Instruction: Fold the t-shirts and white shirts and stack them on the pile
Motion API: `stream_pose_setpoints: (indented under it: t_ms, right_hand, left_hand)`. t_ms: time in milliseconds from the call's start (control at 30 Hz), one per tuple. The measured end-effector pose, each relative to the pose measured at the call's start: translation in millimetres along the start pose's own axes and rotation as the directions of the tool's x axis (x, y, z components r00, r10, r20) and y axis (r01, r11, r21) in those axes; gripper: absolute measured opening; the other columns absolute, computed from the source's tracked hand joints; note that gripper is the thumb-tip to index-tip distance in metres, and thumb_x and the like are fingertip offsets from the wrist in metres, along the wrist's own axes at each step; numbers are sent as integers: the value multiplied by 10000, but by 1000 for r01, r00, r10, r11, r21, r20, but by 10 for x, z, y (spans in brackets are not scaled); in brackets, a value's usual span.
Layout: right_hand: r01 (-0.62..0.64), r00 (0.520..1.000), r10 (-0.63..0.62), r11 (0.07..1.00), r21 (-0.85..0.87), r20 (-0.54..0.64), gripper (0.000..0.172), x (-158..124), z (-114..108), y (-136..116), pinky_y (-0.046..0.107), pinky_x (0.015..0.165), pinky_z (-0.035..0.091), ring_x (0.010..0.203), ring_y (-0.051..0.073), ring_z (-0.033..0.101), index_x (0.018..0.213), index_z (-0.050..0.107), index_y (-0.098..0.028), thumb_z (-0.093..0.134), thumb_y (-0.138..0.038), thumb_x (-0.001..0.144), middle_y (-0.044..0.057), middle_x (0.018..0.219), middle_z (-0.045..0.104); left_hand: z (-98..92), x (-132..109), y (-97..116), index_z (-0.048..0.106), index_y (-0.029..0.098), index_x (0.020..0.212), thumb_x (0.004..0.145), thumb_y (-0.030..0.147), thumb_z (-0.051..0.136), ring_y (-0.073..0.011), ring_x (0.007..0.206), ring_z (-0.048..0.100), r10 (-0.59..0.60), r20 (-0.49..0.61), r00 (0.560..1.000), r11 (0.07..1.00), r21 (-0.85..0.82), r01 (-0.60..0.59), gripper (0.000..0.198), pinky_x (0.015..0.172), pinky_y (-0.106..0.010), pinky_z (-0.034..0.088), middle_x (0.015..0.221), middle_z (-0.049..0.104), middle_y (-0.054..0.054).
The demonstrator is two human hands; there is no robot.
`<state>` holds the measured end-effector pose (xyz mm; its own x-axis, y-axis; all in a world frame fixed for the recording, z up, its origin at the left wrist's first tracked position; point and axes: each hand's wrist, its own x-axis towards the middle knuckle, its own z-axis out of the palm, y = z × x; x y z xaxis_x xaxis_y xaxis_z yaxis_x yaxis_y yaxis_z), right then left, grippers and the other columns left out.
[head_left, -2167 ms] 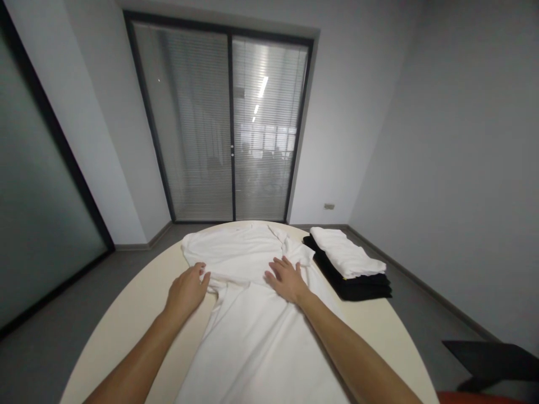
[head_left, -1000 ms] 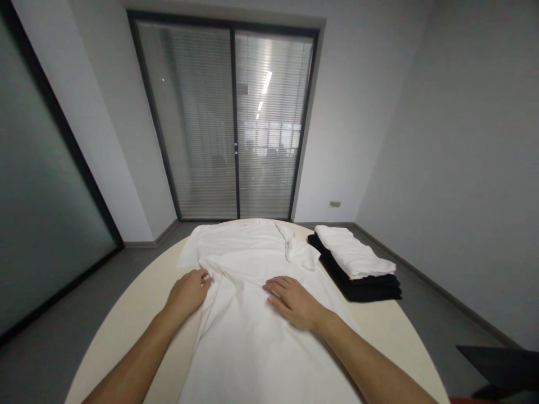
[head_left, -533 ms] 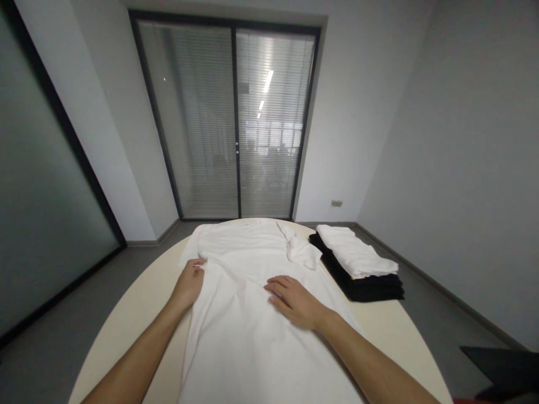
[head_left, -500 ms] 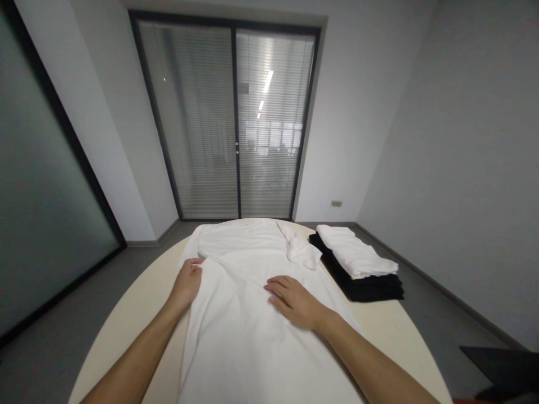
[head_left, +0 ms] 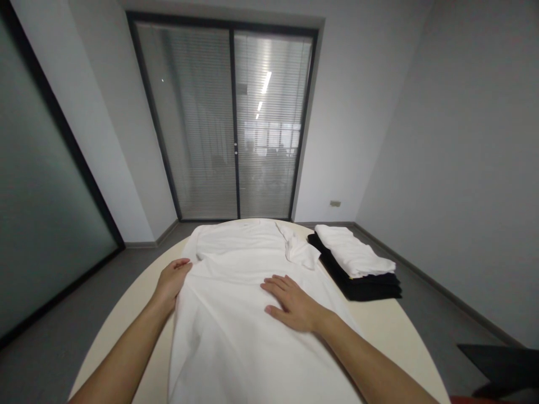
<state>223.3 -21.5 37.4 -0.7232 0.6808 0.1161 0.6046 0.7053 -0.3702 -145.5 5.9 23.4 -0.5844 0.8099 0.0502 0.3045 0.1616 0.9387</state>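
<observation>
A white T-shirt lies spread over the round table, its collar end toward the far edge. One short sleeve is turned in at the upper right and lies crumpled. My left hand is closed on the shirt's left side edge, with the fingertips pinching the cloth. Creases run from that edge toward the middle. My right hand rests flat on the middle of the shirt, its fingers stretched out and slightly spread.
To the right of the shirt, a folded white garment sits on a stack of folded black clothes. The pale round table has a curved edge. A dark object stands at the lower right. Glass doors with blinds are beyond.
My left hand has moved left, drawing the shirt's left edge outward and flattening the fold there. My right hand has stayed almost in place on the cloth.
</observation>
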Motion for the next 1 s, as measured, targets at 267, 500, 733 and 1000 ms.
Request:
stream_pose_setpoints:
  t_ms: [267, 500, 733, 1000]
  right_hand:
    - [-27, 999, 27, 999, 21, 24, 707, 9, 34, 53, 577, 1211, 147, 1488, 326, 269, 1524, 398, -255, 504, -619, 928, 120, 1588, 368]
    - [-30, 999, 29, 999, 22, 37, 733, 10, 35, 49, 581, 1211, 134, 1498, 329, 245, 1528, 400, -266, 537, -623, 903, 116, 1608, 329]
    - [-38, 998, 36, 999, 23, 60, 747, 13, 26, 37, 580, 1216, 113, 1512, 324, 206, 1545, 367, -277, 544, -614, 901, 105, 1623, 292]
    - [-34, 998, 34, 999, 13, 55, 750, 11, 46, 54, 576, 1216, 121, 1511, 322, 210, 1541, 375, -272, 538, -627, 900, 106, 1618, 305]
  left_hand:
    - [-365, 103, -15, 645, 180, 1156, 769, 207, 514, -327, 1073, 650, 167, -131, 977, 901, 423, -98, 410, 922, -442, 511, 1194, 677, -139]
    - [-319, -11, -97, 633, 135, 1264, 876, 180, 395, -384, 1138, 605, 338, 148, 929, 443, 846, -296, 457, 899, -490, 511, 1263, 638, -196]
    - [-137, 49, -234, 404, 94, 1499, 944, 252, 349, -278, 1317, 538, 268, 391, 881, 452, 756, -473, 580, 1085, -375, 420, 1492, 507, -167]
    - [-127, 136, -349, 428, 108, 1495, 949, 347, 347, -367, 1456, 337, 237, 306, 922, 403, 833, -380, 601, 1180, -598, 203, 1533, 459, -165]
